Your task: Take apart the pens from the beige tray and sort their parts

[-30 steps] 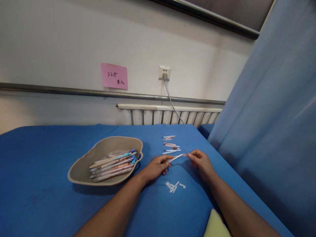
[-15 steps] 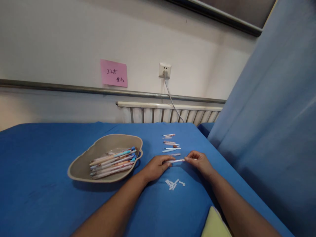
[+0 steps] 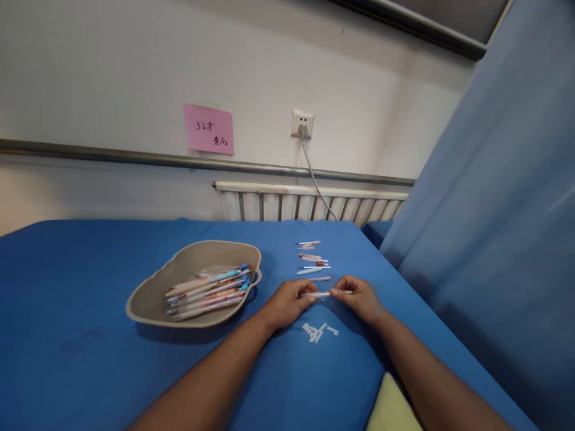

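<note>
While the left hand (image 3: 287,304) pinched one end of a slim white pen piece (image 3: 320,294), the right hand (image 3: 363,299) gripped it nearer the other end, so it spanned both hands to the right of the beige basin (image 3: 155,296). The step in hand looked like two-handed work along the piece, though joining or parting could not be told. Pens (image 3: 209,296) lay inside the basin; pen parts (image 3: 309,271) and small white pieces (image 3: 313,333) lay to its right. The next move seemed to call for steady, aligned fingertips.
</note>
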{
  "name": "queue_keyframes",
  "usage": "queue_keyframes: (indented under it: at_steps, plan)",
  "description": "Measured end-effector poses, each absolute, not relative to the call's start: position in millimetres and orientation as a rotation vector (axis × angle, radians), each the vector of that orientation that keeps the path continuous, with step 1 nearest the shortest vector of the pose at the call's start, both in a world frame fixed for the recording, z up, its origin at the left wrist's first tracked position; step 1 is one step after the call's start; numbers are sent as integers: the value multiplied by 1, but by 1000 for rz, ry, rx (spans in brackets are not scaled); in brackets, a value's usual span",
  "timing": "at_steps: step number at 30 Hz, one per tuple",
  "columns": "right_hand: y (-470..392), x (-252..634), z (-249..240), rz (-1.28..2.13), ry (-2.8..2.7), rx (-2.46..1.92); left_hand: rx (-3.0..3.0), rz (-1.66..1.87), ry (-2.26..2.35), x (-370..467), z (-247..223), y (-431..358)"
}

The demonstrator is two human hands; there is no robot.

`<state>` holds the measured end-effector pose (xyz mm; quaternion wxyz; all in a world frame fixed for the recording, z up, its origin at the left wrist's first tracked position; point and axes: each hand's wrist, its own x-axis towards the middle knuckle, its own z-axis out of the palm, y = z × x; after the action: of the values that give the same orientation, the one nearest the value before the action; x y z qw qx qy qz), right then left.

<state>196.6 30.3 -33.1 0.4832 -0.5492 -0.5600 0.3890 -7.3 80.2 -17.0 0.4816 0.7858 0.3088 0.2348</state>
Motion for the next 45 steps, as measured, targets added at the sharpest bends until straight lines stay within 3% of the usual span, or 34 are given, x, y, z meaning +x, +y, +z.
queue_keyframes:
  at_steps: [12, 21, 27, 45]
  plan:
    - [30, 186, -38, 948, -1308, -1337, 1823, 736, 780, -3, -17, 77]
    - [29, 187, -37, 882, -1314, -1312, 1739, 570, 995, -5, -15, 83]
    - [29, 187, -35, 919, -1295, -1307, 1506, 726, 865, -4, -11, 81]
    - [30, 187, -39, 822, -1336, -1313, 1352, 632, 1015, 0, -13, 80]
